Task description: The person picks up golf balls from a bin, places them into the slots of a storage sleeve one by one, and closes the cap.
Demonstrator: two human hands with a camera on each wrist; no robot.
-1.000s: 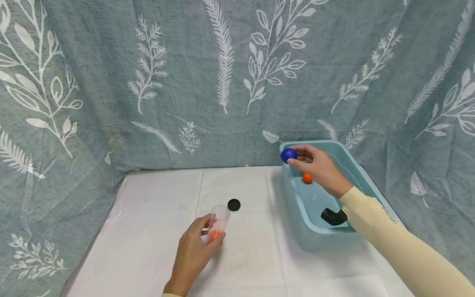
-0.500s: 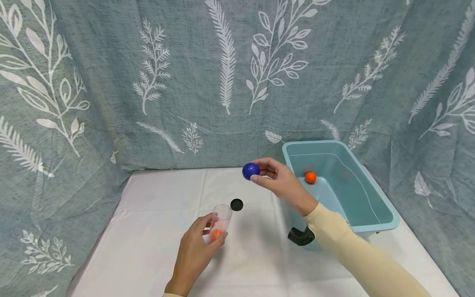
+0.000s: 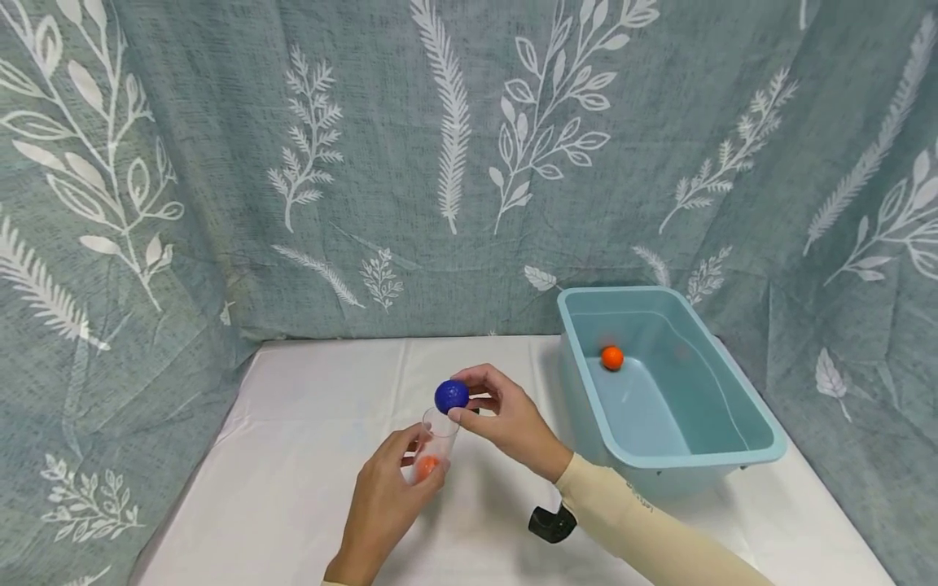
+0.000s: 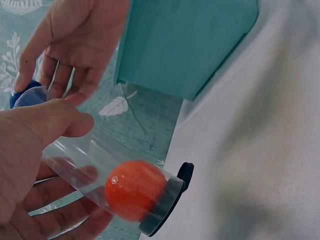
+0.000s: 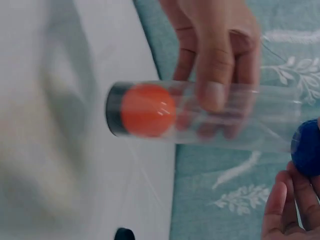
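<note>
A clear plastic tube (image 3: 440,445) stands upright, gripped by my left hand (image 3: 394,484) between thumb and fingers. Inside it, at the bottom, lies an orange ball (image 4: 135,190) against the dark end cap (image 5: 115,109). Pinched in the fingertips of my right hand (image 3: 509,421) is a blue ball (image 3: 451,396). That ball sits at the tube's mouth, overlapping the rim in the right wrist view. Behind the right fingers, a black lid (image 3: 475,411) is almost wholly hidden on the table.
To the right stands a light blue bin (image 3: 597,407) with another orange ball (image 3: 611,357) inside, near its far left corner. A white cloth covers the table (image 3: 322,407). Patterned grey-green fabric (image 3: 403,163) hangs behind and at both sides. A black wrist device (image 3: 551,525) sits under my right wrist.
My right hand has carried the blue ball from above the bin leftward and down to the tube's mouth. My left hand keeps holding the tube in nearly the same place.
</note>
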